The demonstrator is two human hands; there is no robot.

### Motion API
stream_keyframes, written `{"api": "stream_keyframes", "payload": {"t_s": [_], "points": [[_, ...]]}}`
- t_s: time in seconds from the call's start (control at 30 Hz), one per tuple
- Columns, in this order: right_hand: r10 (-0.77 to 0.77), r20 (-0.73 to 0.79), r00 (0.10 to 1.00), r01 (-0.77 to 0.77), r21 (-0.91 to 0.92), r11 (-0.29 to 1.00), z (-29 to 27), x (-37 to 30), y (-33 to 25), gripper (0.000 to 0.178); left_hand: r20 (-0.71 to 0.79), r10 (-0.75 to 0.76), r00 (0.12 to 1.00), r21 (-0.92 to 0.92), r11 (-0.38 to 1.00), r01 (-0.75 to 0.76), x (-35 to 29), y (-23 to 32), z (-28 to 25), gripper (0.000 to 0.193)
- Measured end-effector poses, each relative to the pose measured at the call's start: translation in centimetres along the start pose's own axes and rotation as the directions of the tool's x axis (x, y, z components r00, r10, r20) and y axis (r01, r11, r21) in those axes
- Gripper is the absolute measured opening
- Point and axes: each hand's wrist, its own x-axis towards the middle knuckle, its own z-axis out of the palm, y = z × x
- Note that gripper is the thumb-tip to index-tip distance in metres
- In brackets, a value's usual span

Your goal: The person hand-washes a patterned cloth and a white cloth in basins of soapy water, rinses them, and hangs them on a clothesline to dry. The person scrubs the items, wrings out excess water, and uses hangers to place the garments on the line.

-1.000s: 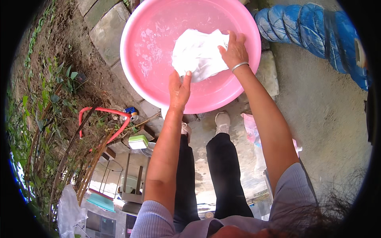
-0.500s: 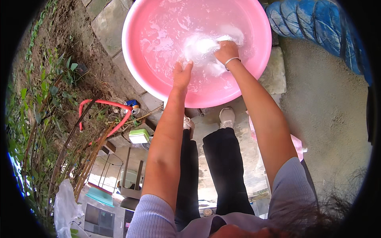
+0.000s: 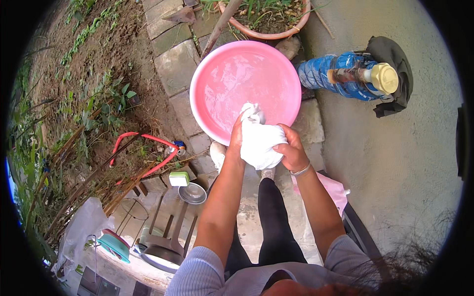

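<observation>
A bunched white wet cloth (image 3: 260,144) is held up between both hands, over the near rim of a pink basin (image 3: 295,91). My left hand (image 3: 237,135) grips its left side, its fingers mostly hidden behind the cloth. On the right side, my right hand (image 3: 293,150) is closed round the cloth with the thumb on top; a bracelet circles that wrist. Cloudy water (image 3: 252,74) with some suds fills part of the basin.
A blue-wrapped pipe with a yellow cap (image 3: 384,79) stands right of the basin. A planter (image 3: 264,34) lies beyond it. At left are a red hose (image 3: 165,148), a green-and-white box (image 3: 179,178), a metal bowl (image 3: 192,193) and a stool (image 3: 163,249). A pink bag (image 3: 332,192) sits by my right forearm.
Both hands have come up out of the basin and nearer to me, lifting the white cloth from the water. My left hand, open before, now holds it too. The view has shifted, showing the planter.
</observation>
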Motion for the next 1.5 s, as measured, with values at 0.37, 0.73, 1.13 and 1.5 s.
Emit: {"api": "stream_keyframes", "payload": {"t_s": [0.37, 0.73, 1.13, 1.5], "points": [[0.07, 0.064, 0.995, -0.09, 0.386, 0.918, -2.1, -1.6, -3.3, 0.082, 0.25, 0.242, 0.937, -0.215, 0.958, -0.19, -12.5, -0.1, 12.1, 0.053], [-0.553, 0.364, 0.75, 0.605, -0.716, 0.349, 5.3, -6.4, -8.5, 0.053, 0.382, 0.468, 0.797, -0.46, 0.844, -0.275, -17.8, 0.0, 13.5, 0.078], [-0.564, 0.065, 0.823, 0.48, -0.611, 0.629, 3.1, -2.6, -7.8, 0.038, 0.013, 0.865, 0.502, 0.46, 0.441, -0.771, -17.4, 2.9, 16.2, 0.017], [-0.037, 0.132, 0.991, 0.074, -0.293, 0.953, 12.0, -10.2, 3.2, 0.031, 0.044, 0.947, 0.318, 0.538, 0.245, -0.806, -27.2, -0.4, 1.3, 0.016]]}}
